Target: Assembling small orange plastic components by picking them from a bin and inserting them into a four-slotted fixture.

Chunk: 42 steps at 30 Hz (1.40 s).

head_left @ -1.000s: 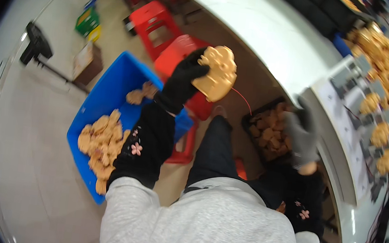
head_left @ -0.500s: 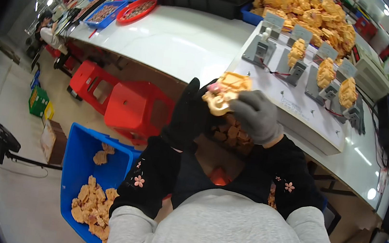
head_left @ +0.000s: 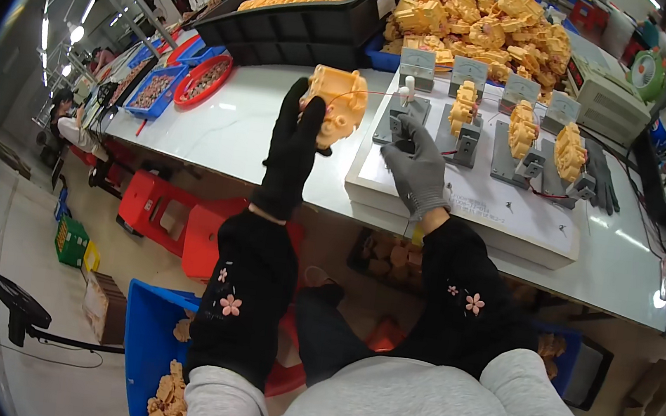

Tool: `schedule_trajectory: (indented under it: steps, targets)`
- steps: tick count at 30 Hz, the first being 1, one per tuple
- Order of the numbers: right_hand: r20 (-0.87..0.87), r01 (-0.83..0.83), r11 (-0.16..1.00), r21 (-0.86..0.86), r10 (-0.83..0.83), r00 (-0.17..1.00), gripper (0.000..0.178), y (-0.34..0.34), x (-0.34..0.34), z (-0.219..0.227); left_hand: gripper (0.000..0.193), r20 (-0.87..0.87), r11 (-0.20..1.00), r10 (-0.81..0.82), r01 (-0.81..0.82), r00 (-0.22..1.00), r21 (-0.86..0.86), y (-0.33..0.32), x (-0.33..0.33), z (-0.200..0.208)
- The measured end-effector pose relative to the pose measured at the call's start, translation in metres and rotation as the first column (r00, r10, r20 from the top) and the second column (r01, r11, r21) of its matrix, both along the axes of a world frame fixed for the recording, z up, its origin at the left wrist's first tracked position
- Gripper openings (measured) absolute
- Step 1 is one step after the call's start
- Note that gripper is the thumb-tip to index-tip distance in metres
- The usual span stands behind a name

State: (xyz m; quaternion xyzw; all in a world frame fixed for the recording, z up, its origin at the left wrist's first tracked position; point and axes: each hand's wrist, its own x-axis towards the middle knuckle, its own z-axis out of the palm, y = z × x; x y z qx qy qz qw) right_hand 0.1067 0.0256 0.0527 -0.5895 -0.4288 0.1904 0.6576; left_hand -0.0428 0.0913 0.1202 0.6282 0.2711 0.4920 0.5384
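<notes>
Orange molded piece (head_left: 344,118) hangs upright in the air above the tabletop (head_left: 254,107), near its front edge and just left of the left edge of a white platform (head_left: 530,224). From where I stand, the black-gloved left hand (head_left: 291,140) has a firm grip on it, thumb across the near face; a thin red wire (head_left: 384,93) runs from it to the leftmost grey fixture (head_left: 417,108). The grey-gloved right hand (head_left: 417,168) is at that fixture, fingers bent; I cannot tell whether its grip is closed on anything. I'd say the wire wants slack, so the left hand should stay near and steady while the right works at the fixture without tugging. At the tabletop's back edge, a black crate (head_left: 307,43) is packed with similar orange pieces, and a blue tray (head_left: 383,58) beside it is heaped with more. Toward the left end, a round red tray (head_left: 226,83) carries small parts. Down on the floor, a blue bin (head_left: 145,351) has orange pieces loose in it, and a dark tray (head_left: 355,256) below the front edge carries more pieces, dim in shadow.
</notes>
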Motion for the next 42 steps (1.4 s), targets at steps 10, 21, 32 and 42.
schedule_trajectory:
  steps: [10, 21, 32, 42]
  targets:
    - [-0.026, -0.163, 0.986, 0.030, 0.164, 0.986, 0.045, -0.009, 0.004, 0.000, 0.050, -0.382, 0.816, 0.174, 0.084, 0.907, 0.572, 0.088, 0.120, -0.007]
    - [-0.031, -0.171, 0.984, -0.058, 0.170, 0.985, 0.049, -0.009, 0.005, 0.005, 0.039, -0.531, 0.676, 0.211, 0.270, 0.821, 0.686, 0.085, 0.123, -0.005]
    - [0.081, 0.019, 0.993, 0.120, -0.029, 0.996, 0.044, -0.005, -0.004, -0.002, 0.038, -0.085, 0.988, 0.097, -0.086, 0.992, 0.125, 0.074, 0.072, -0.032]
    - [0.215, -0.112, 0.994, -0.011, 0.112, 0.970, 0.016, -0.013, -0.006, -0.005, 0.030, 0.080, 0.906, 0.314, -0.273, 0.946, -0.324, 0.013, -0.012, -0.110]
